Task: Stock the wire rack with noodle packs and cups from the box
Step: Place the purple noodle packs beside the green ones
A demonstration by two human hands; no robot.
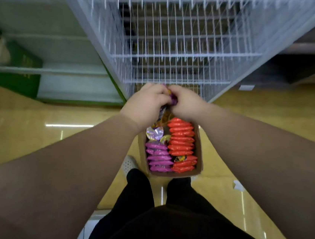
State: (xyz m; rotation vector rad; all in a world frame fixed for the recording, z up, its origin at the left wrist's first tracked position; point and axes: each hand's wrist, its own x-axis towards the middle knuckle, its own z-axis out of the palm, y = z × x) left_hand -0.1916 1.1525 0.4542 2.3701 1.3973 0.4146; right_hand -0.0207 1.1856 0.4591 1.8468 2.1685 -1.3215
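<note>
Probably light and crinkly, the purple foil noodle pack is pinched between left hand and right hand; fingers curl around its edges above the cardboard box.

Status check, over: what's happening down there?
Both hands gripping one purple noodle pack... correction, pack over cardboard box. White wire rack ahead, unobstructed.
</note>
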